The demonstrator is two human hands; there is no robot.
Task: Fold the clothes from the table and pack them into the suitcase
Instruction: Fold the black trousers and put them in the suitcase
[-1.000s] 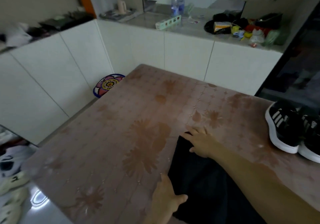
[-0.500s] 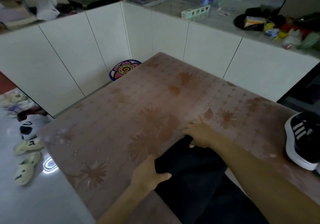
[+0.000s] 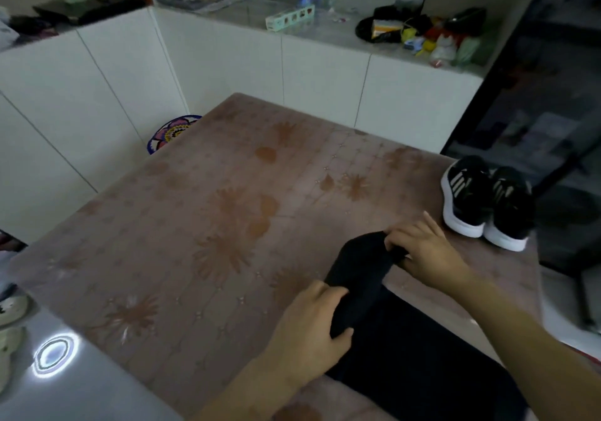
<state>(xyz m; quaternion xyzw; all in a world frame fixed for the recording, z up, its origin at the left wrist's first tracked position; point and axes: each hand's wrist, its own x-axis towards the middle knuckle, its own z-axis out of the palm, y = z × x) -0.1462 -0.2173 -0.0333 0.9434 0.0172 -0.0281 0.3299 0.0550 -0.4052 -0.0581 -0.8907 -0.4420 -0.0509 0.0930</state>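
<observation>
Head: sneakers (image 3: 468, 199) (black) near garment (image 3: 416, 349)

Broad stretch of tabletop (image 3: 201, 225) lies open to the left & far side; pair of black sneakers (image 3: 487, 206) blocks right edge, w/ white cabinets (image 3: 325, 79) beyond.

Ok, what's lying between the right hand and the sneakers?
Nothing: in the head view only a narrow strip of bare table separates the right hand, which grips the black garment, from the sneakers.
</observation>
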